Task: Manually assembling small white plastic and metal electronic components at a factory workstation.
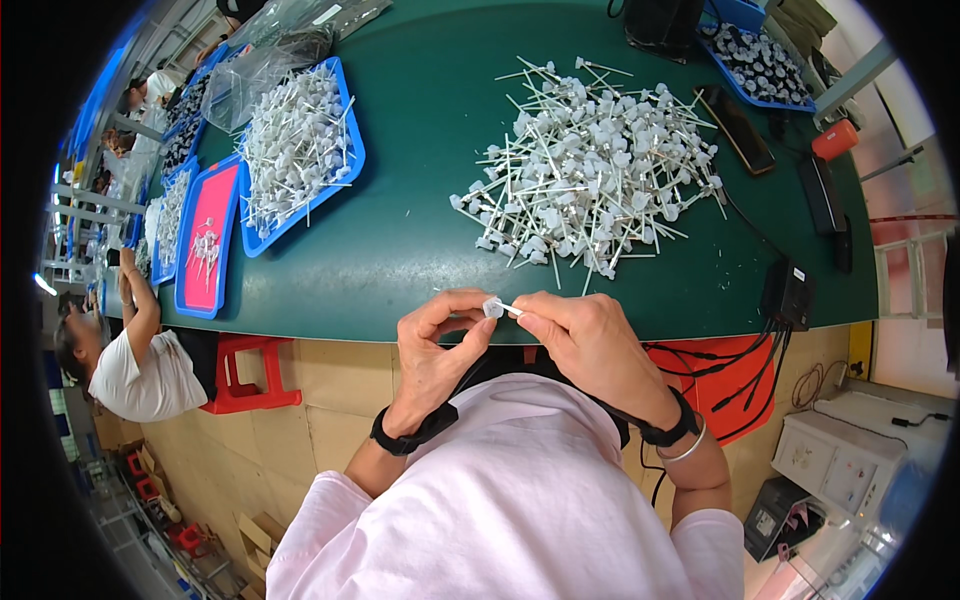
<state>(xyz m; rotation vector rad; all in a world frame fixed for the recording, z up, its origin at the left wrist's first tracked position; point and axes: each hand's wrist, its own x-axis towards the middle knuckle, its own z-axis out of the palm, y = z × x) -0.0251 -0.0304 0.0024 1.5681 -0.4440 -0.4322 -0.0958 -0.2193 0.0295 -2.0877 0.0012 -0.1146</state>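
Just past the table's near edge, my two hands meet over a small translucent white plastic piece with a thin white stem. My left hand pinches the plastic head between thumb and forefinger. The stem is gripped by the thumb and fingers of my right hand, which hide its far end. Beyond them, a loose pile of similar stemmed white pieces lies on the green table.
Left stand a blue tray heaped with stemmed pieces and a pink-lined tray holding several. A phone, a black box with cables and a tray of dark parts lie right. A person sits at the left.
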